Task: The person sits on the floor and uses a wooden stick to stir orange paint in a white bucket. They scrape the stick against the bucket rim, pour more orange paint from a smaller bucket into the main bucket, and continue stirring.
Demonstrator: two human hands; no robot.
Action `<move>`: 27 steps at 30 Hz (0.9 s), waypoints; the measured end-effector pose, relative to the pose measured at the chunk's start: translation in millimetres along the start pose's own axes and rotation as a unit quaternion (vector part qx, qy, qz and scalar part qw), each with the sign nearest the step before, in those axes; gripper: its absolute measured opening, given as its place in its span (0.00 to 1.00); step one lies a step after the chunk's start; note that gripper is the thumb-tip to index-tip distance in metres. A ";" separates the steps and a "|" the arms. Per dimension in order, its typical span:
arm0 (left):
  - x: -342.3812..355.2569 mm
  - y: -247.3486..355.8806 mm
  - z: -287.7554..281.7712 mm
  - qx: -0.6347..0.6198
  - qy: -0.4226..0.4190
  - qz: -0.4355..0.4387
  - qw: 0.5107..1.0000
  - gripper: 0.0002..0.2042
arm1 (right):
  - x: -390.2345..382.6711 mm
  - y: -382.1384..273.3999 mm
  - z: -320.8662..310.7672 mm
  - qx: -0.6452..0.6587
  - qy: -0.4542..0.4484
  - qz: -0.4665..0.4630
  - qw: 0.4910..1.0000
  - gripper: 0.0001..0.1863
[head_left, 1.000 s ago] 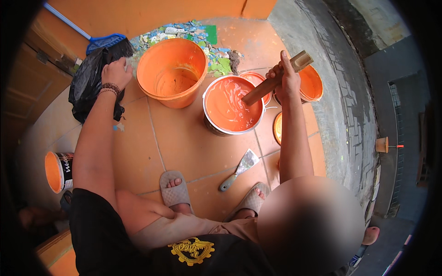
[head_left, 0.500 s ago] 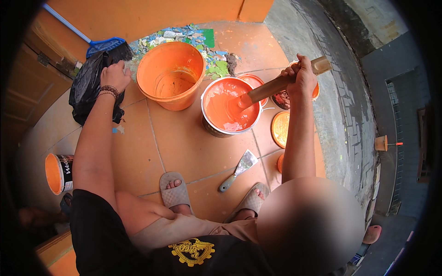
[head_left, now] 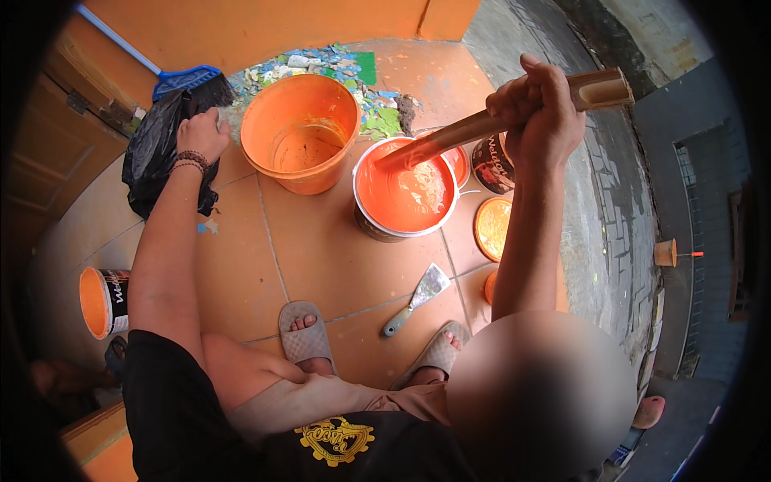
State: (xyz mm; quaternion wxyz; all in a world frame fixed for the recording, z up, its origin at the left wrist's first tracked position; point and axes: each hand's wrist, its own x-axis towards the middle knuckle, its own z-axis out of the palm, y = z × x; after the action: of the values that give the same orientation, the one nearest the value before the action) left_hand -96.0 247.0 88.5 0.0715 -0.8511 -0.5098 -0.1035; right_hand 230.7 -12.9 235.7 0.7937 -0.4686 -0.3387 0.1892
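My right hand (head_left: 540, 116) is closed round a split bamboo stick (head_left: 459, 136), raised over the right side. The stick's lower end, coated in orange paint, slants into the far part of a paint bucket (head_left: 371, 223) with wet orange paint (head_left: 397, 189) inside. At the left, the fingers of my left hand (head_left: 202, 135) are closed on the top of a crumpled black plastic bag (head_left: 154, 157). Between the two hands stands a larger orange bucket (head_left: 313, 178), its inside smeared with paint and nearly bare at the bottom.
A putty knife (head_left: 418, 299) lies on the tiles near my sandalled feet. An orange-coated lid (head_left: 491, 228) and a dark paint can (head_left: 493, 165) sit right of the paint bucket. Paint flakes (head_left: 385, 120) litter the floor by a blue broom (head_left: 189, 80). Another can (head_left: 103, 301) lies left.
My right hand has moved up and to the right with the bamboo stick. The stick's paint-covered end has shifted from the middle of the paint toward the bucket's far side. My left hand stays put.
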 end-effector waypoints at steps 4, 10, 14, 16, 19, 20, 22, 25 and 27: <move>-2.1 0.3 -1.7 0.002 -0.008 -0.006 1.000 0.13 | -3.9 21.8 3.9 -0.024 -0.045 0.017 0.999 0.17; -3.5 0.4 -3.4 0.000 -0.003 -0.006 1.000 0.13 | -4.5 66.3 -7.6 -0.025 -0.085 0.053 0.995 0.16; -1.7 -0.8 -0.4 0.001 -0.022 -0.008 1.000 0.14 | -4.4 92.4 -17.1 -0.103 -0.066 0.069 0.990 0.14; -1.0 -1.8 1.5 0.001 -0.023 -0.007 1.000 0.14 | -3.1 100.7 -21.8 -0.123 -0.061 0.079 0.987 0.13; -0.9 -3.6 3.3 -0.005 -0.003 -0.002 1.000 0.13 | 5.6 103.5 -30.1 -0.110 -0.039 0.108 0.987 0.11; -1.1 -4.3 3.4 -0.005 -0.002 0.000 1.000 0.13 | 7.9 102.7 -33.4 -0.099 -0.028 0.120 0.987 0.10; -1.0 -5.4 2.9 -0.003 -0.003 -0.002 1.000 0.13 | 10.6 101.1 -38.9 -0.089 -0.002 0.148 0.985 0.10; -0.1 -5.8 1.5 0.001 -0.006 -0.007 1.000 0.13 | 10.1 102.4 -45.4 -0.076 0.037 0.183 0.980 0.08; 1.0 -5.3 1.1 0.003 -0.004 -0.003 1.000 0.13 | 8.3 104.0 -51.0 -0.069 0.052 0.200 0.976 0.09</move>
State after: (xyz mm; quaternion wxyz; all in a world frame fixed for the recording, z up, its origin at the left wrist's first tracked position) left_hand -100.1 250.6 87.8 0.0715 -0.8495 -0.5132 -0.0992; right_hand 274.8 11.7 131.1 0.7223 -0.5893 -0.2090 0.2955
